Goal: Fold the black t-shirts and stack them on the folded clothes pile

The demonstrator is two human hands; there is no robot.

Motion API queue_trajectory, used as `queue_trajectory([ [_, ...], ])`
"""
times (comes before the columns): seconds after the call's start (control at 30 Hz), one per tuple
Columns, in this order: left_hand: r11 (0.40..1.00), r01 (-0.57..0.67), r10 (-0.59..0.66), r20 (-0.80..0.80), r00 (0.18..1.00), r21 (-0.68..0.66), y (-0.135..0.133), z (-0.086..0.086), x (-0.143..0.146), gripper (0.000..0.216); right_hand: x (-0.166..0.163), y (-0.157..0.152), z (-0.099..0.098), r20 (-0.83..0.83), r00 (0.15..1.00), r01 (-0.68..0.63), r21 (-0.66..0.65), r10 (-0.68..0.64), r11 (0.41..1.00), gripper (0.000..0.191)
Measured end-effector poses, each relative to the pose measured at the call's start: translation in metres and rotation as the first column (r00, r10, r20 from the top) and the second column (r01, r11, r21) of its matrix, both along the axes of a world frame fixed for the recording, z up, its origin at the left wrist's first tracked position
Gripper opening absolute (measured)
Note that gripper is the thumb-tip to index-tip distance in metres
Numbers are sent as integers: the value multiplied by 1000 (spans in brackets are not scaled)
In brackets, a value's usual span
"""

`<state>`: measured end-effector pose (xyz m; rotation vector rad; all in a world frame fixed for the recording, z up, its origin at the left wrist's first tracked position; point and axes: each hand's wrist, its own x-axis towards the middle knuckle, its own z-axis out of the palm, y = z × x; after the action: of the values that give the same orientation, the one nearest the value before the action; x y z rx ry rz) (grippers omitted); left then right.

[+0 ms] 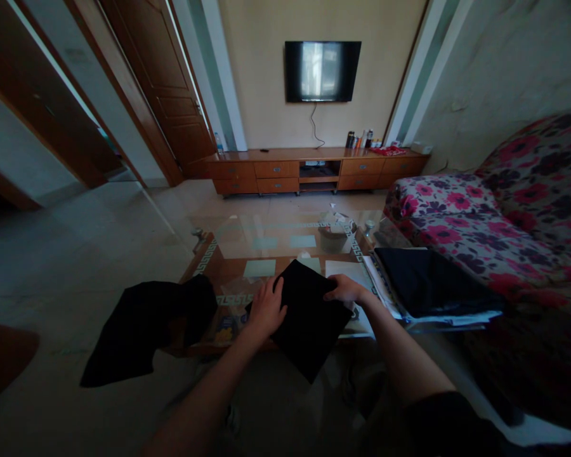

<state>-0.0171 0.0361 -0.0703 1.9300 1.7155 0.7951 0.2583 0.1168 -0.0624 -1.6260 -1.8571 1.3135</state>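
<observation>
A folded black cloth (307, 317) lies on the near edge of a glass coffee table (266, 244), one corner hanging off toward me. My left hand (265, 309) rests flat on the cloth's left side with the fingers spread. My right hand (343, 290) presses on its right edge, fingers curled over the fabric. Another black garment (143, 327) is draped over the table's left corner and hangs down.
A stack of folded dark and white clothes (426, 285) sits to the right, beside a floral sofa (499, 216). A bowl (333, 238) and small items stand on the table. A wooden TV cabinet (314, 168), wall TV (322, 71) and doors lie beyond.
</observation>
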Motion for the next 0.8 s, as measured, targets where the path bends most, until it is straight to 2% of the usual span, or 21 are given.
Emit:
queue_trajectory([
  [0.13,979,178,-195,200,960,96,-10,36,24,72,-3,-9,17,-272,947,-174,8,170,985,56],
  [0.23,957,251,-286,338,896,143,-14,65,39,71,-18,-17,34,-406,875,-253,82,264,964,53],
  [0.3,953,277,-302,429,851,123,-16,81,43,73,-29,-23,45,-483,821,-279,125,304,952,54],
  [0.4,954,300,-234,594,770,-13,-16,93,36,73,-41,-34,58,-572,756,-302,126,318,945,60],
  [0.47,949,267,-76,699,711,-169,-15,97,24,67,-45,-42,66,-586,745,-325,99,319,941,64],
  [0.57,904,218,171,778,605,-368,-14,102,2,61,-47,-51,72,-564,765,-338,61,312,939,70],
  [0.63,867,286,191,803,565,-408,-13,106,-9,65,-50,-54,73,-560,766,-342,62,316,938,70],
  [0.7,803,395,179,812,556,-447,-13,110,-15,72,-52,-54,70,-549,770,-340,81,327,937,67],
  [0.77,745,456,168,799,577,-486,-13,110,-16,80,-52,-53,67,-523,789,-318,103,323,942,65],
  [0.8,736,474,125,785,607,-484,-13,109,-15,85,-52,-51,65,-512,799,-304,109,315,946,66],
])
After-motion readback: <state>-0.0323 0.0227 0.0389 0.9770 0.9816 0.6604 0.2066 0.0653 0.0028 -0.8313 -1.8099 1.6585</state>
